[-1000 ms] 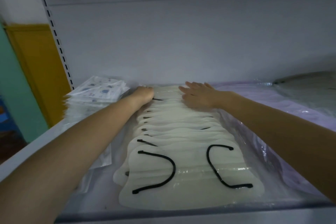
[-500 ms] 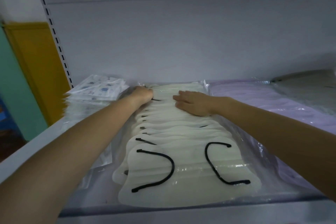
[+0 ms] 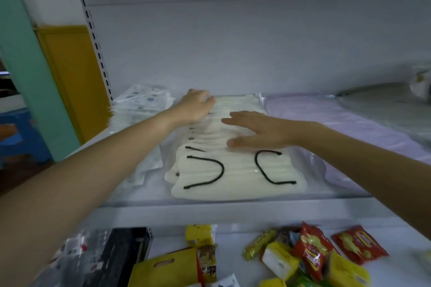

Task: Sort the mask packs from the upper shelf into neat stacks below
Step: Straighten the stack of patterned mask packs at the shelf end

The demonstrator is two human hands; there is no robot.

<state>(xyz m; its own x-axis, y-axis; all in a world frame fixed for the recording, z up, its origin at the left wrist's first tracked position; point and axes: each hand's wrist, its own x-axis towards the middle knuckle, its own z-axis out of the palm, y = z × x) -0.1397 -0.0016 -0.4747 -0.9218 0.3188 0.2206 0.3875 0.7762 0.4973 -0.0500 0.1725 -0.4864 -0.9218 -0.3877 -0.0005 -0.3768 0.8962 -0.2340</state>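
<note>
Upper shelf (image 3: 210, 208) | mask pack (image 3: 233, 177) beneath right hand (image 3: 258, 131) | left hand (image 3: 196, 105) possibly gripping

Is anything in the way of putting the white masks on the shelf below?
Yes. The lower shelf just under the masks is littered with snack packets, a yellow bag and a black box. Nothing is between the hands and the masks: the left hand and right hand both touch them.

Red snack packets (image 3: 313, 251), yellow bag (image 3: 168, 274)
</note>
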